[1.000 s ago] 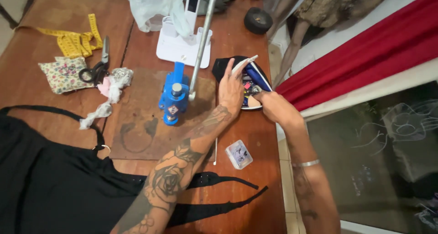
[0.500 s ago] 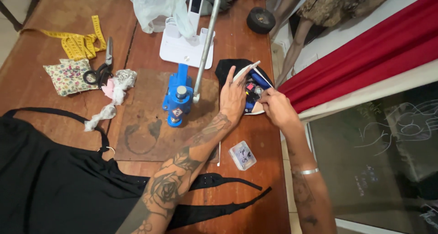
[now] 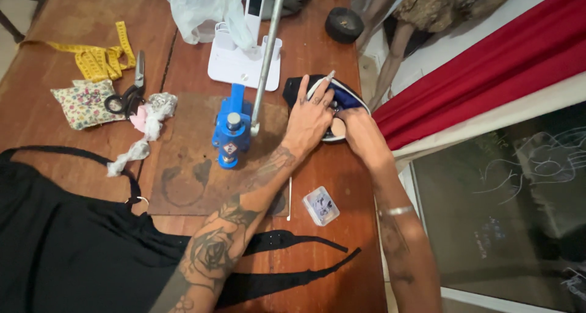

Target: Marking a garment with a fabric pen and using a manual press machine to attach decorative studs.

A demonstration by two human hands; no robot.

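1. soft black pouch (image 3: pixel 299 88) with a blue lining lies at the tabletop's (image 3: pixel 342 178) right edge; it looks light and floppy, best pinched by its rim.
2. left hand (image 3: pixel 311 120) presses flat on it, fingers spread.
3. right hand (image 3: pixel 357 130) digs inside, fingers curled; what it grips i cannot tell.
4. small clear plastic box (image 3: pixel 321 205) lies nearer, unlabelled as far as shows.

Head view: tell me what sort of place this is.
Probably a home sewing workshop. On the wooden table lie a yellow tape measure, scissors, a floral pincushion, a blue hand press and black fabric.
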